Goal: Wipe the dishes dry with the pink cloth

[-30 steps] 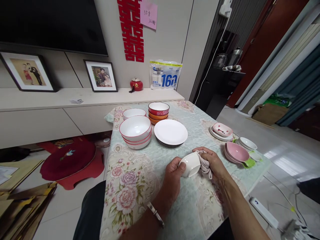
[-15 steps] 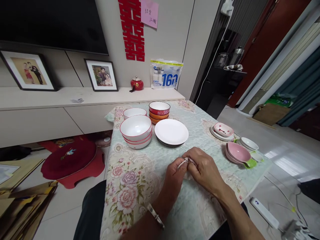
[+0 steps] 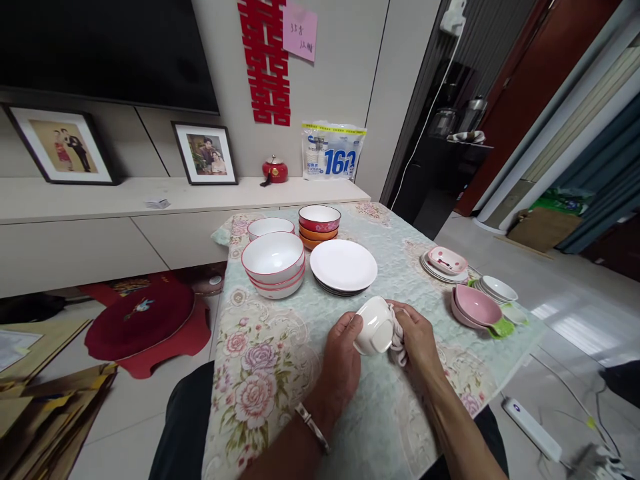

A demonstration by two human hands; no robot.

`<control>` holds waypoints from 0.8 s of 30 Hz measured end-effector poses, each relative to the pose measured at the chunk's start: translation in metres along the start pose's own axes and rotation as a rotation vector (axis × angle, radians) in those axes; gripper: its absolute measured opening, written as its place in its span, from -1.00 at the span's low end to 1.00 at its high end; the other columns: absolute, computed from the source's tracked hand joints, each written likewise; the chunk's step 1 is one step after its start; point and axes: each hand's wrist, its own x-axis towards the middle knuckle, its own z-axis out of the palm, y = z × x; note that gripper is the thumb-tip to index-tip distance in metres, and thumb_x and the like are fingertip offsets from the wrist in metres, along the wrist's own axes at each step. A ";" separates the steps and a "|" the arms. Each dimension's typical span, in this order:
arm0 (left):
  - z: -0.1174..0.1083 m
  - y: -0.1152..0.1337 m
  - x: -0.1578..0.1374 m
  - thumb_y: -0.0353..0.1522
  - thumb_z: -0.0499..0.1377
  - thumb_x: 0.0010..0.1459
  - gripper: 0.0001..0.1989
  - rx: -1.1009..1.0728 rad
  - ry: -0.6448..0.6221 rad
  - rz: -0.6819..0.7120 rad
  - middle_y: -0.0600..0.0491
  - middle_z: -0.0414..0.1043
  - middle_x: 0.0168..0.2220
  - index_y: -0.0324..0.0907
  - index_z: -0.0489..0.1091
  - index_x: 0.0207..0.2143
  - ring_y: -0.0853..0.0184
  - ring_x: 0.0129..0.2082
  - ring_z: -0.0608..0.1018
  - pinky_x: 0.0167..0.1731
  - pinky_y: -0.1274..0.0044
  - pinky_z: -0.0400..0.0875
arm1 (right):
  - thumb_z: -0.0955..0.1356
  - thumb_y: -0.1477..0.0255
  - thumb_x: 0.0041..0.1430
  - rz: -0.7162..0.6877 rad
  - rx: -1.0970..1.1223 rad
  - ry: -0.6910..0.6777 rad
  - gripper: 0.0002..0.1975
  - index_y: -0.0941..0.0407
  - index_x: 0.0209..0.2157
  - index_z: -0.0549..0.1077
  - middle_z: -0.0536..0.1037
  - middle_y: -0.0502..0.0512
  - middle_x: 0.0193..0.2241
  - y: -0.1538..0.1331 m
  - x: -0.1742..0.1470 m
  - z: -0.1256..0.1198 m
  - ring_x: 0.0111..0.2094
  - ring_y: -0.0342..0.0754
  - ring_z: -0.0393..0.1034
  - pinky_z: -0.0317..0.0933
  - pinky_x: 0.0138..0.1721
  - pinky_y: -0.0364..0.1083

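My left hand (image 3: pixel 344 347) grips a small white bowl (image 3: pixel 373 327) by its left side, tilted so that its base and outer wall face me. Bunched in my right hand (image 3: pixel 416 337) is a whitish-pink cloth (image 3: pixel 398 339), pressed to the bowl's right edge. Just beyond the bowl lies a stack of plates (image 3: pixel 343 265) with a white one on top. Left of it stand red-rimmed white bowls (image 3: pixel 274 257), stacked. The bowl's inside is turned away from view.
Behind the plates is a stack of red and orange bowls (image 3: pixel 319 219). To the right sit pink bowls (image 3: pixel 477 305), small white bowls (image 3: pixel 500 288) and a pink patterned dish (image 3: pixel 447 260) on plates. A flowered tablecloth (image 3: pixel 260 373) covers the table. A red stool (image 3: pixel 145 320) stands left.
My hands, close together before, have drawn apart. The white bowl has been turned up so its outside shows, and the cloth now hangs visibly from my right hand.
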 end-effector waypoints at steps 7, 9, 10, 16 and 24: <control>0.002 -0.006 -0.001 -0.24 0.32 0.00 -0.75 -0.132 -0.007 -0.061 0.10 0.45 -0.41 -0.19 0.41 -0.33 0.29 -0.32 0.49 -0.27 0.47 0.31 | 0.35 0.35 0.22 -0.466 -0.264 0.148 -0.79 0.07 -0.15 0.55 0.48 0.16 -0.23 -0.005 -0.036 0.009 -0.15 0.07 0.37 0.28 -0.09 0.09; 0.002 -0.006 -0.001 -0.24 0.34 -0.03 -0.73 -0.148 -0.004 -0.077 0.08 0.46 -0.42 -0.19 0.41 -0.34 0.26 -0.29 0.51 -0.25 0.45 0.33 | 0.32 0.45 0.27 -0.627 -0.354 0.124 -0.83 0.06 -0.13 0.50 0.51 0.15 -0.24 -0.009 -0.045 0.011 -0.17 0.05 0.38 0.30 -0.15 0.05; 0.001 -0.006 -0.002 -0.24 0.35 -0.04 -0.73 -0.155 -0.002 -0.082 0.08 0.47 -0.42 -0.19 0.41 -0.35 0.24 -0.28 0.52 -0.25 0.45 0.34 | 0.31 0.48 0.28 -0.672 -0.376 0.091 -0.83 0.05 -0.13 0.48 0.52 0.13 -0.25 -0.010 -0.047 0.012 -0.18 0.04 0.38 0.30 -0.16 0.04; -0.001 -0.005 0.001 -0.29 0.35 -0.05 -0.75 -0.184 0.026 -0.085 0.05 0.51 -0.39 -0.22 0.44 -0.33 0.20 -0.22 0.55 -0.22 0.43 0.36 | 0.26 0.53 0.30 -0.734 -0.424 -0.033 -0.84 0.06 -0.17 0.45 0.52 0.10 -0.27 -0.010 -0.032 0.003 -0.17 0.04 0.35 0.27 -0.12 0.07; -0.004 -0.008 0.003 -0.32 0.33 -0.04 -0.81 -0.204 0.029 -0.087 0.06 0.49 -0.46 -0.23 0.44 -0.39 0.18 -0.23 0.56 -0.19 0.40 0.36 | 0.27 0.54 0.31 -0.663 -0.448 -0.050 -0.86 0.07 -0.17 0.43 0.51 0.08 -0.31 -0.012 -0.050 0.010 -0.24 0.00 0.34 0.24 -0.22 0.00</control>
